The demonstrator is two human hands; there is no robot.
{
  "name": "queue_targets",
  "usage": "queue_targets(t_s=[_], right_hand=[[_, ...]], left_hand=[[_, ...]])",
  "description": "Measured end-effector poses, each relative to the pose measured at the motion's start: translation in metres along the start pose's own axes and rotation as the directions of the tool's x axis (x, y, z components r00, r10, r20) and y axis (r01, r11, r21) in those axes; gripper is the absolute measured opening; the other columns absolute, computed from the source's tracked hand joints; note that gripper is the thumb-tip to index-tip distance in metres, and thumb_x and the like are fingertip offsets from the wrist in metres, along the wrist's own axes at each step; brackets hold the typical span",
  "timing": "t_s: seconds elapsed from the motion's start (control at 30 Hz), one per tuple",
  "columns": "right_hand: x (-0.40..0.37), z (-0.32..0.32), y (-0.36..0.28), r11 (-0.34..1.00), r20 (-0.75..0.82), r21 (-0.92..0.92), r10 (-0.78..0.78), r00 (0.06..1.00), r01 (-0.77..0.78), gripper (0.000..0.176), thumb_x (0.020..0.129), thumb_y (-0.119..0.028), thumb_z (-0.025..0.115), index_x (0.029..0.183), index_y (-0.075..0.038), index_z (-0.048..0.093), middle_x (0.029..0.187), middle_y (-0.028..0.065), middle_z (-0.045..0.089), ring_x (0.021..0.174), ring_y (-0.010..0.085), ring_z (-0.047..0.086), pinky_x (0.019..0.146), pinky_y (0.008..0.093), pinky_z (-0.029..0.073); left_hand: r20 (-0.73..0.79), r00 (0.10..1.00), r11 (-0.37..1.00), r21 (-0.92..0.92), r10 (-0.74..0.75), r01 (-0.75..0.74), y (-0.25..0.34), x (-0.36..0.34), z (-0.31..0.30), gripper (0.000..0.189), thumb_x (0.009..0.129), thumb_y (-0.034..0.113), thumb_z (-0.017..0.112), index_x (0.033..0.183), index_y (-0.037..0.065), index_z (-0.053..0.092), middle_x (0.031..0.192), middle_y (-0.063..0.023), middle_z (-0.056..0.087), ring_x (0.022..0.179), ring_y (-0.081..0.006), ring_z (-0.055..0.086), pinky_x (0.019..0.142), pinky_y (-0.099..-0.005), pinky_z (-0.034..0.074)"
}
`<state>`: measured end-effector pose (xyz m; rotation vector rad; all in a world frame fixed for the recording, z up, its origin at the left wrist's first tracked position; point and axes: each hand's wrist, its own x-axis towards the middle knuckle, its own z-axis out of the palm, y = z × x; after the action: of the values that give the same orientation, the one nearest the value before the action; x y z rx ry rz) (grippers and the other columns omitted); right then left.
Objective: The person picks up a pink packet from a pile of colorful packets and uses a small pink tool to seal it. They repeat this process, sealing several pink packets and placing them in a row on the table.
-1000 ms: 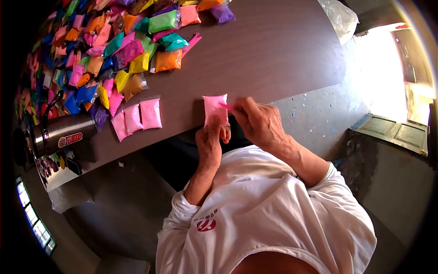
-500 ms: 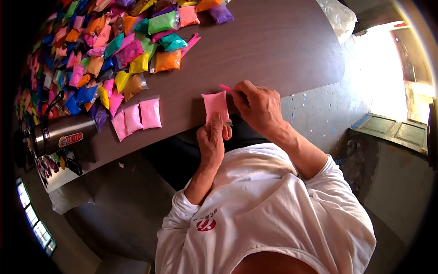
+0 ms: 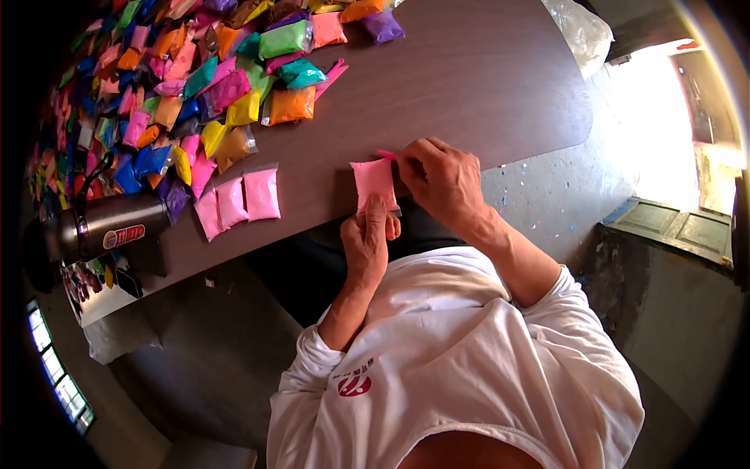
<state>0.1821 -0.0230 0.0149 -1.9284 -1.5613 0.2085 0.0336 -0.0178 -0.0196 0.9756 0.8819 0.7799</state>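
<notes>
A flat, light pink packet [image 3: 375, 181] is pinched between the thumb and fingers of my left hand [image 3: 367, 242] at the table's near edge. My right hand [image 3: 444, 176] is closed beside the packet's upper right corner, gripping a thin, bright pink stick-like piece [image 3: 387, 155] whose end sticks out to the left. Most of that piece is hidden in my fingers, so its exact kind does not show. Left of my hands, several similar pink packets [image 3: 262, 194] lie side by side on the brown table [image 3: 453, 86].
A large heap of coloured packets [image 3: 226, 86] covers the table's far left. Near the left edge lies a metal flask [image 3: 117, 227] with a dark lid. Beyond the far right corner hangs a clear plastic bag [image 3: 580, 35]. A low wooden panel [image 3: 680, 223] stands at the right.
Both hands hold nearly the same pose. The pink piece in my right hand has tilted slightly along the packet's top edge. The whole view has shifted a little.
</notes>
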Motion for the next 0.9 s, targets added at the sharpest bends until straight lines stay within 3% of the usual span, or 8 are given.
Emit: queue_targets(t_s=[0.17, 0.27, 0.33, 0.5, 0.73, 0.83, 0.9], right_hand=[[0.0, -0.005, -0.002, 0.988, -0.021, 0.155, -0.018, 1.0, 0.021, 0.007, 0.074, -0.012, 0.062, 0.076, -0.006, 0.058, 0.07, 0.0071, 0.058, 0.06, 0.0287, 0.059, 0.05, 0.038, 0.046], [-0.002, -0.003, -0.014, 0.981, -0.008, 0.168, -0.1, 0.995, 0.1, 0.008, 0.073, -0.011, 0.063, 0.075, -0.006, 0.058, 0.071, 0.0072, 0.058, 0.061, 0.0287, 0.059, 0.05, 0.0375, 0.046], [-0.003, -0.003, -0.015, 0.987, 0.053, 0.145, -0.077, 0.996, 0.068, 0.009, 0.072, -0.011, 0.063, 0.074, -0.006, 0.057, 0.072, 0.0073, 0.059, 0.061, 0.0286, 0.059, 0.05, 0.0378, 0.046], [0.004, -0.003, -0.001, 0.998, 0.058, 0.054, -0.019, 0.998, 0.016, 0.007, 0.072, -0.009, 0.063, 0.072, -0.006, 0.057, 0.066, 0.0074, 0.058, 0.057, 0.026, 0.058, 0.05, 0.0348, 0.047], [0.009, -0.01, -0.009, 0.99, 0.033, 0.137, 0.007, 0.999, -0.012, 0.006, 0.072, -0.011, 0.061, 0.074, -0.006, 0.057, 0.071, 0.0083, 0.059, 0.062, 0.029, 0.059, 0.052, 0.0385, 0.046], [0.007, -0.006, -0.016, 0.974, 0.083, 0.206, -0.111, 0.99, 0.092, 0.007, 0.072, -0.011, 0.061, 0.077, -0.006, 0.058, 0.071, 0.0083, 0.059, 0.063, 0.0303, 0.059, 0.054, 0.0384, 0.047], [0.008, -0.004, -0.011, 0.981, 0.093, 0.179, -0.089, 0.992, 0.071, 0.007, 0.073, -0.011, 0.061, 0.076, -0.006, 0.058, 0.071, 0.0084, 0.059, 0.063, 0.0303, 0.059, 0.054, 0.0383, 0.047]], left_hand=[[0.014, 0.999, 0.999, -0.029, 0.038, -0.037, -0.008, 0.001, -0.003, 0.047, 0.096, 0.029, 0.046, 0.056, 0.003, 0.045, 0.053, -0.0007, 0.044, 0.048, -0.0084, 0.04, 0.047, -0.0234, 0.034], [0.013, 0.999, 0.998, -0.05, 0.043, -0.042, -0.009, 0.001, -0.002, 0.045, 0.095, 0.027, 0.047, 0.058, 0.002, 0.047, 0.054, -0.0008, 0.045, 0.048, -0.0078, 0.04, 0.047, -0.0229, 0.034], [0.014, 0.999, 0.998, -0.038, 0.047, -0.047, -0.008, 0.002, -0.001, 0.044, 0.095, 0.027, 0.047, 0.059, 0.002, 0.048, 0.054, -0.0008, 0.045, 0.049, -0.0075, 0.04, 0.047, -0.0226, 0.034], [0.002, 0.994, 0.98, 0.166, 0.106, -0.105, -0.01, 0.0, -0.003, 0.044, 0.095, 0.027, 0.047, 0.062, 0.0, 0.05, 0.053, -0.0002, 0.046, 0.049, -0.0066, 0.041, 0.046, -0.0227, 0.034], [-0.006, 0.988, 0.972, 0.176, 0.157, -0.154, -0.017, 0.0, -0.004, 0.044, 0.095, 0.029, 0.047, 0.063, -0.001, 0.052, 0.052, -0.0003, 0.047, 0.048, -0.007, 0.041, 0.046, -0.0238, 0.034], [0.001, 0.993, 0.956, 0.27, 0.121, -0.116, -0.013, 0.001, -0.003, 0.043, 0.096, 0.027, 0.046, 0.064, -0.001, 0.052, 0.052, -0.0004, 0.047, 0.048, -0.0071, 0.042, 0.046, -0.0239, 0.034], [0.011, 0.987, 0.952, 0.264, 0.158, -0.155, -0.015, 0.001, -0.004, 0.043, 0.096, 0.027, 0.045, 0.065, -0.002, 0.053, 0.052, -0.0001, 0.047, 0.047, -0.0073, 0.042, 0.046, -0.0242, 0.035]])
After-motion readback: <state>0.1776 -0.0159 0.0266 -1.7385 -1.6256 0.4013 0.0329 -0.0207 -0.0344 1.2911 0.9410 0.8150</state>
